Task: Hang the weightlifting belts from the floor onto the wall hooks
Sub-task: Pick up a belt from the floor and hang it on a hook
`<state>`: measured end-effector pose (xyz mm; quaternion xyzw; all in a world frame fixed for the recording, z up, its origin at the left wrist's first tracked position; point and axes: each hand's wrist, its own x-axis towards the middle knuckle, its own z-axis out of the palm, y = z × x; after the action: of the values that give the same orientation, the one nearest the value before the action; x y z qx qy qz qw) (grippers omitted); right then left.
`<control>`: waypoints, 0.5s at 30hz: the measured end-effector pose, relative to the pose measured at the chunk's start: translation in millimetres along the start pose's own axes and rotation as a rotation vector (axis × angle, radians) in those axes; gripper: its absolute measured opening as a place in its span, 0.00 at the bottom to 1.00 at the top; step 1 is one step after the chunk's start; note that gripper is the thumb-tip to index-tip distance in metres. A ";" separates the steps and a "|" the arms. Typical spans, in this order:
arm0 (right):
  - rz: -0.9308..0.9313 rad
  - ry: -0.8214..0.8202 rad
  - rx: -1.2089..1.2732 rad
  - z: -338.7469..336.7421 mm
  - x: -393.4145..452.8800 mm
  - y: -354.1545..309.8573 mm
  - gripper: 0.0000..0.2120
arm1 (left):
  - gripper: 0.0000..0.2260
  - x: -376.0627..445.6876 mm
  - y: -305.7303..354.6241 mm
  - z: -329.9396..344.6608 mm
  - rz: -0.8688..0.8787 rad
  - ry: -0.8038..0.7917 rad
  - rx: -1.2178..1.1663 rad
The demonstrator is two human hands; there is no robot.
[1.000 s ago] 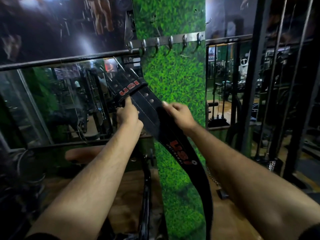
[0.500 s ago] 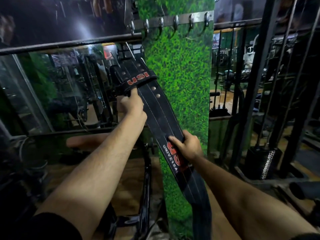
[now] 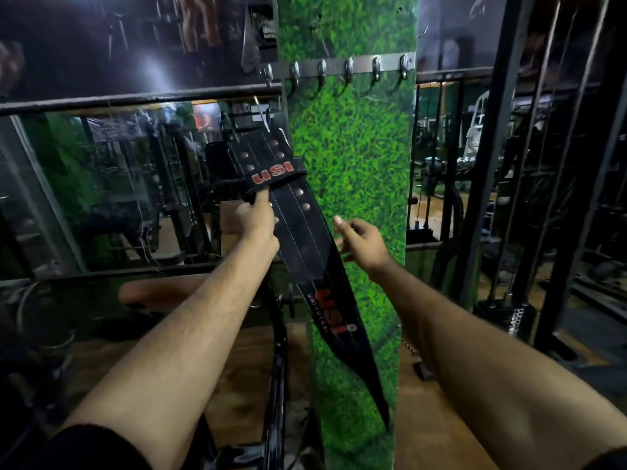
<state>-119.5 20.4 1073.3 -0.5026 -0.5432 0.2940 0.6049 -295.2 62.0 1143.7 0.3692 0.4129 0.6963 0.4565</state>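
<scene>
A black leather weightlifting belt (image 3: 305, 239) with red USI lettering and metal studs hangs slanted in front of the green grass-patterned pillar (image 3: 359, 164). My left hand (image 3: 256, 220) grips it just under the keeper loop, near the buckle end. Its long tail droops down to the right. My right hand (image 3: 363, 240) hovers beside the belt's right edge with fingers apart, holding nothing. A metal rail with several hooks (image 3: 346, 67) is fixed across the pillar, well above the belt; all its hooks are bare.
A mirror wall with a black rail (image 3: 135, 98) lies to the left. Black machine uprights (image 3: 502, 164) and cables stand at the right. A weight stack (image 3: 512, 320) sits low right. The floor (image 3: 237, 368) is wood, with a black frame (image 3: 278, 385) below my arms.
My right hand has let go of the belt's lower printed part and risen beside it, fingers spread. The tail now hangs free. My left hand keeps its grip near the loop.
</scene>
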 end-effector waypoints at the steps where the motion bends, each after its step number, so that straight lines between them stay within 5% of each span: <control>1: -0.004 -0.013 0.066 3.3 3.2 -15.2 0.16 | 0.11 -3.7 1.1 -0.1 0.003 -0.031 0.009; 4: -0.026 -0.073 0.187 9.1 11.5 -56.7 0.09 | 0.08 -11.7 -1.8 1.0 0.060 -0.098 0.040; 8: -0.044 -0.060 0.300 8.5 22.2 -92.5 0.16 | 0.04 -14.7 -9.3 2.8 0.115 -0.155 0.110; 15: -0.025 0.102 0.386 -7.1 42.2 -92.6 0.04 | 0.06 -21.1 -31.2 13.9 0.059 -0.528 0.192</control>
<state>-120.4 26.6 1175.2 -0.3848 -0.4517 0.3595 0.7202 -265.9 53.0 1117.7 0.5910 0.3328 0.5468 0.4908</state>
